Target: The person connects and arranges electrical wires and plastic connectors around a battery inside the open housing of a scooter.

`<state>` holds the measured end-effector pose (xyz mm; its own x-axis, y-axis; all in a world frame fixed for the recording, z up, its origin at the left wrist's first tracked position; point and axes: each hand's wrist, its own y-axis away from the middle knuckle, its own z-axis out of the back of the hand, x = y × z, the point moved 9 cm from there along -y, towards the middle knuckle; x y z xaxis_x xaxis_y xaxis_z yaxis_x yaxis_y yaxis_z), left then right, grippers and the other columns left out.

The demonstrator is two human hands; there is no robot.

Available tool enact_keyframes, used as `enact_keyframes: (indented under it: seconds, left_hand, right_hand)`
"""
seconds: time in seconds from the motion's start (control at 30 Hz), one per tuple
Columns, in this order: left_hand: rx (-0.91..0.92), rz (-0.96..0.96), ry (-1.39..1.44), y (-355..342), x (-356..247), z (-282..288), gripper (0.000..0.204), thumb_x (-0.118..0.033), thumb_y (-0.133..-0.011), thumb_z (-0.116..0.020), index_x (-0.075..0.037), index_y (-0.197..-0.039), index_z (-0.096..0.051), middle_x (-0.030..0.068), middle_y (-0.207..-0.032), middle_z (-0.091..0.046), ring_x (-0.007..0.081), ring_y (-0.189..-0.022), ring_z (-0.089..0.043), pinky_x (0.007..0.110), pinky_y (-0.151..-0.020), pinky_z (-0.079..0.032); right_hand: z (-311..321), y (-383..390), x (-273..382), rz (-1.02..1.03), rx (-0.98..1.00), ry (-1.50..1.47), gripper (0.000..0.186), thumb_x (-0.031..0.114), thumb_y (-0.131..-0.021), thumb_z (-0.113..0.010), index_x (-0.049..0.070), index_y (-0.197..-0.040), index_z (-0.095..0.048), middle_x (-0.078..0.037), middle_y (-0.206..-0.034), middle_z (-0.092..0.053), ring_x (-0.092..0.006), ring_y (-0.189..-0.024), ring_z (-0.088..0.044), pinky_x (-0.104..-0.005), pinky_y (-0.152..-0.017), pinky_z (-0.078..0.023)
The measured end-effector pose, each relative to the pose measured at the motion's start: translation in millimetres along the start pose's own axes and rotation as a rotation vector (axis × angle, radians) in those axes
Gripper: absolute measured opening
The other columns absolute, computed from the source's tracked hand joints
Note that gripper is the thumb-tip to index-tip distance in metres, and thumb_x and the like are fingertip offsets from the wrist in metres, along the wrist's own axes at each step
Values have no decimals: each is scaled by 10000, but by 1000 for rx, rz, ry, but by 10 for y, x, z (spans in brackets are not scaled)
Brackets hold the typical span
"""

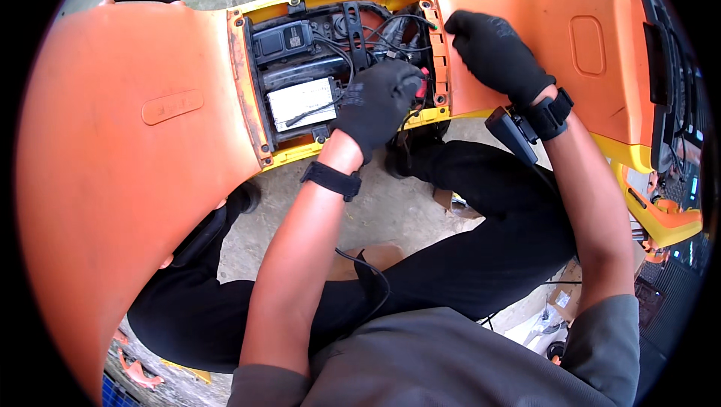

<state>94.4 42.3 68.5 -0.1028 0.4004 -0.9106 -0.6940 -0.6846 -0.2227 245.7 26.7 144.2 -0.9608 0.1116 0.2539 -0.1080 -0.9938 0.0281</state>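
Observation:
An orange and yellow body panel of a vehicle surrounds an open compartment (265,75) with wiring inside. My left hand (381,103), in a black glove, reaches over the compartment's right part with its fingers curled closed. A small red part (423,82) shows beside its fingertips; what the fingers hold is hidden. My right hand (496,54), gloved too, is closed above the orange panel (526,13) at the compartment's right rim. Close to its fingertips, a thin black cable (413,18) ends in a green tip. Whatever lies inside that grip cannot be made out.
Inside the compartment sit a black box (282,40), a white-labelled silver box (302,104) and a black bracket (354,35). A small black device (512,135) hangs at my right wrist strap. Cardboard (368,260) lies on the concrete floor between my legs.

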Motion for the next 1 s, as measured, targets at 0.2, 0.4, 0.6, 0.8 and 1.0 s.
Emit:
enact_keyframes:
  seconds: [0.2, 0.4, 0.6, 0.8, 1.0]
  left_hand:
    - [-12, 400, 499, 88, 418, 268, 265, -235, -1002, -573, -36, -1163, -641, 19, -901, -691, 52, -674, -581, 217, -617, -495]
    - [-47, 450, 708, 150, 574, 409, 256, -241, -1003, -578, -48, -1157, -647, -9, -918, -688, 35, -684, -563, 191, -619, -466]
    - [31, 512, 654, 192, 650, 326, 264, -255, -996, -584, -55, -1156, -648, 1, -899, -689, 51, -736, -597, 213, -659, -482]
    - [61, 506, 660, 190, 666, 330, 261, -233, -1000, -571, -53, -1177, -640, 11, -915, -691, 70, -739, -605, 229, -671, -497]
    - [41, 463, 692, 184, 717, 484, 285, -200, -999, -565, -33, -1226, -603, 42, -950, -684, 80, -755, -601, 240, -674, -503]
  right_hand:
    - [-28, -153, -109, -22, -63, 53, 175, 80, -891, -586, 10, -1026, -673, -201, -928, -689, -369, -856, -667, -423, -782, -533]
    - [-608, -17, -125, -324, 511, -260, 193, 144, -952, -586, -16, -988, -688, -88, -776, -691, -141, -674, -684, -283, -589, -564]
    - [-811, 165, -157, -326, 677, -309, 128, 87, -908, -590, -5, -941, -672, -70, -762, -691, -138, -645, -669, -279, -577, -552]
    - [-873, 222, -23, -31, 684, -198, 209, 32, -825, -604, 54, -1014, -691, -74, -800, -703, -153, -617, -659, -298, -582, -534]
    - [-985, 446, 256, 217, 607, -289, 335, 42, -776, -666, 87, -1106, -696, -117, -945, -717, -232, -839, -695, -355, -732, -553]
